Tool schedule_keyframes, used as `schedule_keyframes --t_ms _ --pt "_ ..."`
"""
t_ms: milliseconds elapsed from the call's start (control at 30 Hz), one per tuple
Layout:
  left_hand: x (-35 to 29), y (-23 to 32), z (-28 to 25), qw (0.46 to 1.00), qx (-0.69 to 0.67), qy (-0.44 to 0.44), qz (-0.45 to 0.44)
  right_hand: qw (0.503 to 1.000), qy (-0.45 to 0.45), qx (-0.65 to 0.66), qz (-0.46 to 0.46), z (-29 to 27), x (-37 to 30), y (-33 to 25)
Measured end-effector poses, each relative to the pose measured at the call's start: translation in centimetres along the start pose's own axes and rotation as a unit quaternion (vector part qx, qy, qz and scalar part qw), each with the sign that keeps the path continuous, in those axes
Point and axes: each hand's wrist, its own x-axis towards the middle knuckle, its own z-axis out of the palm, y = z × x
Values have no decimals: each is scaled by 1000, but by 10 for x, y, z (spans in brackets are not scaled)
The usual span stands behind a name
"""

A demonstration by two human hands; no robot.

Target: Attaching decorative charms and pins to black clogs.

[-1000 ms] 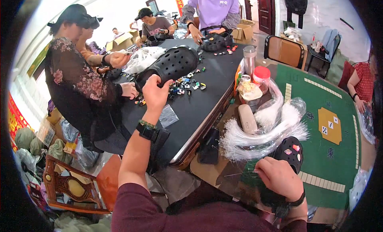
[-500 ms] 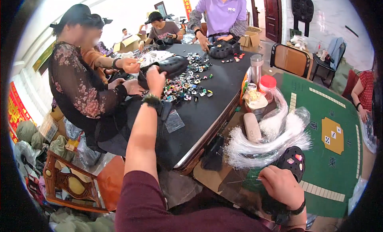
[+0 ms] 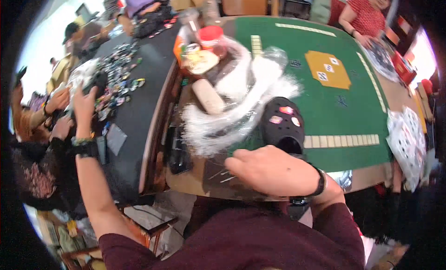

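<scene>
I see the green desk (image 3: 353, 103) filling the right, a dark desk (image 3: 139, 107) to its left. A pile of clear plastic bags (image 3: 232, 117) lies on the green desk's near left corner, a black clog (image 3: 283, 126) touching it. My right hand (image 3: 274, 170) rests just before the clog, fingers loosely curled, holding nothing. My left hand (image 3: 83, 105) reaches over the dark desk's left edge, fingers closed on a black shoe (image 3: 95, 79).

Clear plastic bags (image 3: 241, 91) are heaped at centre; cardboard boxes (image 3: 244, 1) are seen at the top edge.
</scene>
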Motion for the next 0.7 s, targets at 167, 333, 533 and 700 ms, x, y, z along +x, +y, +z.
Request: schedule_keyframes --t_ms 167,333,533,700 --pt "5 -34 -6 995 95 -25 35 999 -4 4 -41 8 -4 1" --pt "-43 99 -35 973 -215 -64 -58 999 -18 -13 -33 7 -6 -3" --pt "-125 212 -23 942 -292 -90 141 999 -25 -19 14 5 -4 -6" --pt "-171 251 -20 867 -353 -257 240 999 -18 -45 10 5 -2 -11"
